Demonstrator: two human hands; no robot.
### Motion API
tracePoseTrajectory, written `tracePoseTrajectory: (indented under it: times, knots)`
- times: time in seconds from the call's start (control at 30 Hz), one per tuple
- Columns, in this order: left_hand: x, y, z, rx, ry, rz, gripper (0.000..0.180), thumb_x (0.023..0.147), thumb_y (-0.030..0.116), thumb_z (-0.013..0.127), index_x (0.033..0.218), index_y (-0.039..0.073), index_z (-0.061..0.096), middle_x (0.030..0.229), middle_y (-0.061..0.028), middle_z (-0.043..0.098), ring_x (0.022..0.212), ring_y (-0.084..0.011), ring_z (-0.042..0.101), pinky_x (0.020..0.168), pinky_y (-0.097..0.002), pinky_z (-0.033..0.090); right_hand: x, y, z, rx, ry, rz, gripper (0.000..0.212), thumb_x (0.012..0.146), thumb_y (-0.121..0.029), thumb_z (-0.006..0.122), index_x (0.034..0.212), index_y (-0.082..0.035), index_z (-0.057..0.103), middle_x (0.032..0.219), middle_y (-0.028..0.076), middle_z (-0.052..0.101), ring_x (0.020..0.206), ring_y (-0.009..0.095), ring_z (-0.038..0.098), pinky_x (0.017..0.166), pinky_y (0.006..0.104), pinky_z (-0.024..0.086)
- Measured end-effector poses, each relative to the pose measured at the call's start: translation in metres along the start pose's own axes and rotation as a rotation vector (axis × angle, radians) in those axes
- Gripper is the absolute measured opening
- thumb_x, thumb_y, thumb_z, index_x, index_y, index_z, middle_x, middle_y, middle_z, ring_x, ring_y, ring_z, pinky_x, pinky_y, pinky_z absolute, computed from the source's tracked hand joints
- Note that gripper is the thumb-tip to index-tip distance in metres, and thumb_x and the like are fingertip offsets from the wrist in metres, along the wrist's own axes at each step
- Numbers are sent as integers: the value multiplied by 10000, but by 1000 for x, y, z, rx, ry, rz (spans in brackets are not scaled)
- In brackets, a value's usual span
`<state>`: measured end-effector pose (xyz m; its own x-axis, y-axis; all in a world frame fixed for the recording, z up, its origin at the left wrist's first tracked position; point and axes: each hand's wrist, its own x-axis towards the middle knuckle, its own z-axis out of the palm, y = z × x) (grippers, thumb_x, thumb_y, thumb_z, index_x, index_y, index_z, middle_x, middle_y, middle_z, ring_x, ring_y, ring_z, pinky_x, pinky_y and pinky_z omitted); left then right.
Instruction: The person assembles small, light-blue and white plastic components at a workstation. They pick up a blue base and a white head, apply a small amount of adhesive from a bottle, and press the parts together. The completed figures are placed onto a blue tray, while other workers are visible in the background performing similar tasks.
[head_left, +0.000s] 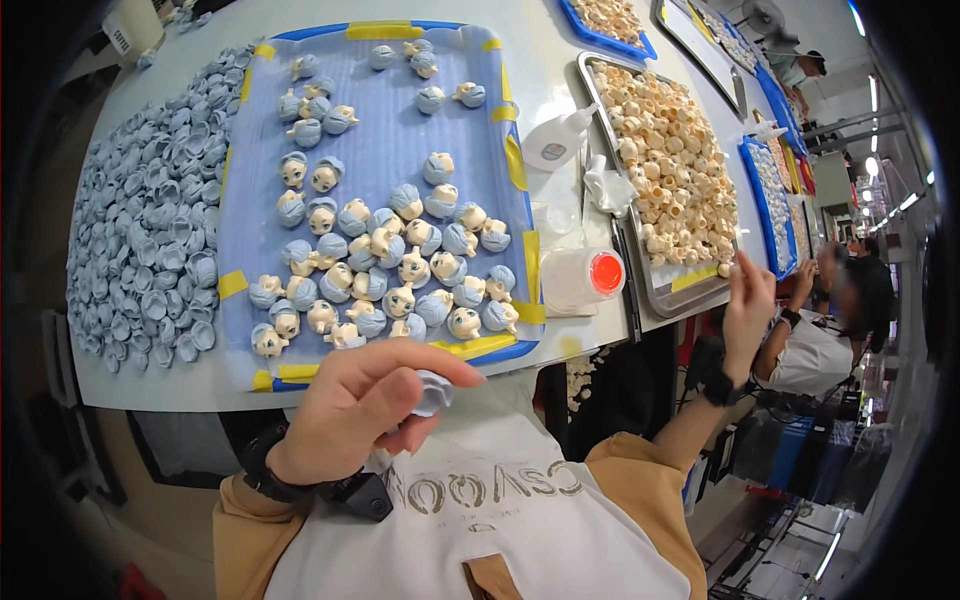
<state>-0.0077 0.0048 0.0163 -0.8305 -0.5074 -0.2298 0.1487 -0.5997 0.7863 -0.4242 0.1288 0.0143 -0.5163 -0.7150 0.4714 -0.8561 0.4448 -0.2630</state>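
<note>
My left hand [365, 405] is closed around a hollow light-blue doll hair piece [433, 394], held between thumb and fingers in front of my chest. My right hand [748, 305] is at the near right corner of a metal tray [690, 297] heaped with pale doll heads [670, 165]. Its fingers are drawn together, and a single pale doll head [725, 270] shows right beside the fingertips. Whether they grip anything is too small to tell. Ahead of my left hand, a blue-lined tray [350, 160] holds many painted doll heads with blue hair pieces [399, 301].
Loose blue hair pieces [150, 220] cover the table's left side. Between the trays stand a white squeeze bottle [558, 138], a clear jar with a red top [590, 277] and crumpled tissue [607, 187]. Farther right are blue trays [768, 205] and a seated person [815, 350].
</note>
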Motion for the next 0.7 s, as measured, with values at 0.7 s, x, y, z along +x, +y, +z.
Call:
tracePoseTrajectory:
  times: [0.7]
  knots:
    - [8, -16, 2, 141, -117, 70, 292, 869, 140, 588, 1129, 31, 508, 1025, -22, 549, 727, -41, 493, 612, -197, 399, -72, -216, 7, 1098, -302, -601, 354, 627, -81, 768, 958, -30, 657, 957, 109, 612, 807, 254, 595, 694, 336, 465]
